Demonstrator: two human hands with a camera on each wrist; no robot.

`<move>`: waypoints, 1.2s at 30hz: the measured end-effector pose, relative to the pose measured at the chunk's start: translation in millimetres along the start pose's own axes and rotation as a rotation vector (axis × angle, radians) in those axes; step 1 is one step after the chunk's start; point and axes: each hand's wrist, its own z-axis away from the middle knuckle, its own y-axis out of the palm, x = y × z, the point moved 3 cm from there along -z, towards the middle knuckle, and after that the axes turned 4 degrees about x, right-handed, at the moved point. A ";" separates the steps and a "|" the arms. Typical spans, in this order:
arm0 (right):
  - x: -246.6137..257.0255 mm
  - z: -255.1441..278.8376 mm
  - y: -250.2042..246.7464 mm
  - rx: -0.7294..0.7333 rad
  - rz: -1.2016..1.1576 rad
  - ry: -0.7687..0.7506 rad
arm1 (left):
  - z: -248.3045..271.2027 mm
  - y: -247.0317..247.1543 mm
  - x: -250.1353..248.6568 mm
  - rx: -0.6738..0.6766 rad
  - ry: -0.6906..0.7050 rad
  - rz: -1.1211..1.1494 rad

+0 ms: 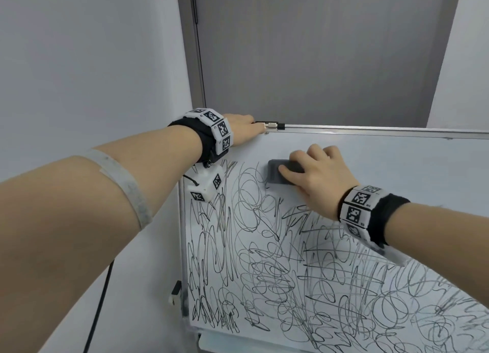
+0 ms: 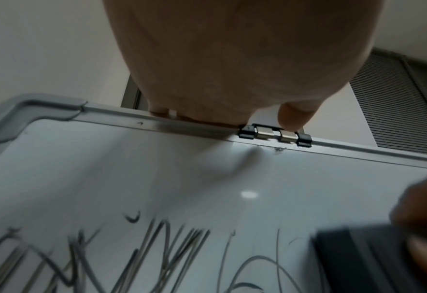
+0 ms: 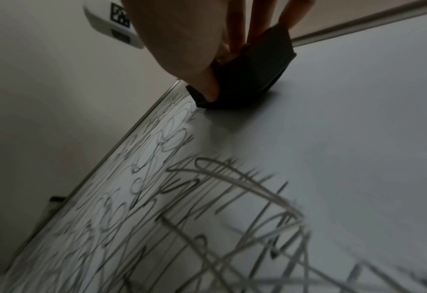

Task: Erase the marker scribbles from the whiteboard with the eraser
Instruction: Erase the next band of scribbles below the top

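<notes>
A whiteboard stands upright, most of it covered in black marker scribbles; a band along its top is wiped clean. My right hand grips a dark grey eraser and presses it flat on the board near the upper left, at the scribbles' top edge. In the right wrist view the eraser sits under my fingers, with scribbles below it. My left hand holds the board's top frame beside a metal clip, fingers curled over the edge.
A grey door stands behind the board, with white wall to the left. A black cable hangs down the wall at the board's left side. A small bracket sticks out from the board's left edge.
</notes>
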 end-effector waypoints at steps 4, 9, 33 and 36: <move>10.9 2.1 0.2 0.076 0.045 -0.200 | 2.7 -3.1 -2.2 0.031 0.019 -0.008; -2.4 -15.2 -5.0 0.006 0.045 -0.020 | 7.0 -7.8 2.0 0.032 0.064 0.022; 46.4 -27.3 12.0 0.097 0.068 -0.242 | 23.8 -8.5 53.4 -0.094 0.074 0.089; 28.9 -45.5 6.9 0.011 0.058 -0.055 | 23.0 -9.2 55.1 -0.100 0.087 0.067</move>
